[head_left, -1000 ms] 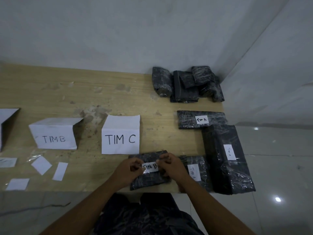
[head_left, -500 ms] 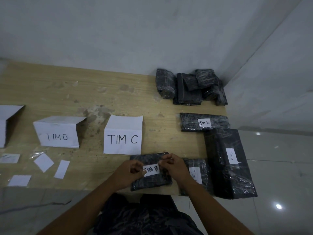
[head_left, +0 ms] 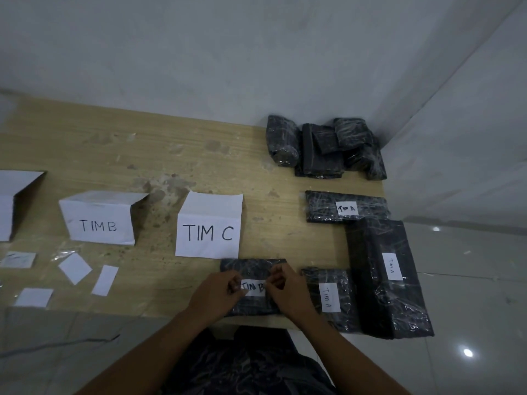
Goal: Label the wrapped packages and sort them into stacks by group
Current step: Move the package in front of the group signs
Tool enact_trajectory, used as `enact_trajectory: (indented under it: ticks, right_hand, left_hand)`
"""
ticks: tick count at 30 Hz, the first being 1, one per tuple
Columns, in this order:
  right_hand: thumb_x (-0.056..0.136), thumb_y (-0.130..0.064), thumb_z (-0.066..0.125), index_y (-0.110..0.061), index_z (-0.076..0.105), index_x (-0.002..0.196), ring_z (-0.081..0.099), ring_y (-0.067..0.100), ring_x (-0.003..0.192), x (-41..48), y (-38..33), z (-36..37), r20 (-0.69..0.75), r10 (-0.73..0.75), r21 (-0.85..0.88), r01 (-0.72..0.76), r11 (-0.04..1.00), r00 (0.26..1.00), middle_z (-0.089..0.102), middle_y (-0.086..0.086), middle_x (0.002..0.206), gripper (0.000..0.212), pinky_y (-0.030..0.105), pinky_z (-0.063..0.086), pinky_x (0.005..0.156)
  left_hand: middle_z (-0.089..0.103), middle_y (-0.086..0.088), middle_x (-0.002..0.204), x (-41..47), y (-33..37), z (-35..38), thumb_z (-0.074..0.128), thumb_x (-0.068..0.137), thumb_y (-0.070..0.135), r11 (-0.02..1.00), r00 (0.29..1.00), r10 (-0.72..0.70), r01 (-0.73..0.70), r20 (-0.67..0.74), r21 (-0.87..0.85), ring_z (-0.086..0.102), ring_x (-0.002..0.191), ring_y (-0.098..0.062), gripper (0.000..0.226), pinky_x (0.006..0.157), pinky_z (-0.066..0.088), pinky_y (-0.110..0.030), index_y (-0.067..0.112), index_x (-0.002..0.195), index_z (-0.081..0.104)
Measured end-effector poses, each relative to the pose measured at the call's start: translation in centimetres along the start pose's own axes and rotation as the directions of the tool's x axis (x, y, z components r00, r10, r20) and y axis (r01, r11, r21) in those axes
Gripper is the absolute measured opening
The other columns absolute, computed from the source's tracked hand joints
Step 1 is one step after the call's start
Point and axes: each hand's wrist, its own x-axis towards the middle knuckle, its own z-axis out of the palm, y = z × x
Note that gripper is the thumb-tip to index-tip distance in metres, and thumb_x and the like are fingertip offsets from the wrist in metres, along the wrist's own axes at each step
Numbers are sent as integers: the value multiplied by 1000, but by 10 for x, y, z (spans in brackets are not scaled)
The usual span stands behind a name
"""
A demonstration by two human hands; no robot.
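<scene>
A black wrapped package (head_left: 251,270) lies at the table's front edge, below the TIM C sign (head_left: 209,225). A white label reading TIM B (head_left: 253,287) sits on top of it. My left hand (head_left: 216,292) pinches the label's left end and my right hand (head_left: 288,289) pinches its right end, pressing it onto the package. To the right lie three packages labelled TIM A: a small one (head_left: 328,297), a large one (head_left: 387,277) and a flat one (head_left: 346,206). Several unlabelled black packages (head_left: 325,148) are piled at the back right corner.
A folded TIM B sign (head_left: 99,219) stands left of the TIM C sign, and another folded sign (head_left: 11,201) is cut off at the left edge. Several blank paper slips (head_left: 75,267) lie at the front left. The wooden table (head_left: 142,155) meets the wall behind.
My hands have stayed on the label, with the fingers shifting slightly along its ends. The view has drifted a little; nothing on the table has moved.
</scene>
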Motion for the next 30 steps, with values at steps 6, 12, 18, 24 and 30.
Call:
enact_trajectory:
  ticks: [6, 12, 18, 24, 30]
  right_hand:
    - [89, -17, 64, -13, 53, 110, 54, 6, 77, -1, 0, 2, 15, -28, -123, 29, 992, 1000, 58, -2, 92, 24, 13, 44, 66]
    - [92, -38, 56, -18, 44, 121, 50, 18, 102, -6, -3, 2, -86, -93, -380, 53, 923, 992, 42, 2, 121, 37, 29, 49, 78]
    - [72, -81, 39, -20, 25, 143, 35, 27, 125, -7, -4, 3, 0, 71, -391, -66, 918, 997, 42, 6, 137, 95, 40, 37, 104]
    - [72, -68, 65, -26, 36, 135, 39, 20, 120, 5, -4, -2, -92, 77, -128, -89, 988, 993, 44, 0, 129, 81, 35, 39, 101]
    - [89, -29, 66, -16, 48, 134, 53, 14, 112, 22, -8, -38, -313, 41, 41, -30, 999, 949, 56, -1, 126, 50, 30, 46, 96]
  left_hand:
    - [46, 11, 84, -2, 7, 2, 74, 77, 41, 998, 993, -53, 55, -103, 14, 51, 73, -11, 33, 62, 43, -28, 22, 91, 51]
    - [46, 6, 111, 5, -12, -1, 72, 58, 70, 979, 978, -198, 193, -71, -62, 55, 97, -13, 79, 79, 53, -32, 22, 113, 40]
    - [57, 5, 132, 1, -16, 3, 60, 66, 77, 948, 972, -218, 233, 93, -216, 58, 112, -11, 89, 94, 48, -27, 27, 137, 43]
    - [60, 9, 117, 7, -2, -2, 59, 80, 62, 892, 973, -226, 229, 55, -391, 60, 99, -4, 59, 85, 50, -22, 28, 126, 45]
    - [66, 9, 103, 31, 31, -10, 71, 77, 50, 875, 983, -181, 172, 25, -452, 65, 93, -9, 45, 76, 54, -26, 24, 111, 56]
